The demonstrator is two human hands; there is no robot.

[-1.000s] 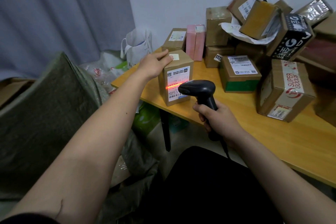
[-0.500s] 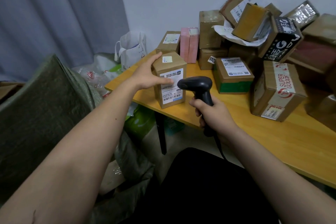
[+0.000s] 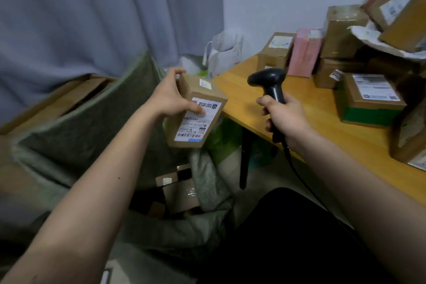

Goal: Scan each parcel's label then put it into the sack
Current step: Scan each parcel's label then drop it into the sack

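Observation:
My left hand [image 3: 171,97] grips a small brown cardboard parcel [image 3: 196,115] with a white label, tilted in the air just left of the table's corner and above the open grey-green sack [image 3: 92,127]. Inside the sack lie brown parcels [image 3: 179,191]. A black barcode scanner [image 3: 268,80] is gripped by its handle in my right hand [image 3: 284,120], over the table's front edge; its head points left and no red beam shows.
The wooden table [image 3: 311,110] carries a heap of parcels: a pink box [image 3: 304,53], a green-sided box [image 3: 368,104], several brown cartons behind. A white bag [image 3: 224,53] stands past the table's corner. A grey curtain hangs at the left.
My left hand lifted the parcel off the table and carried it left, over the sack. The scanner's red beam went out. The view turned left and down.

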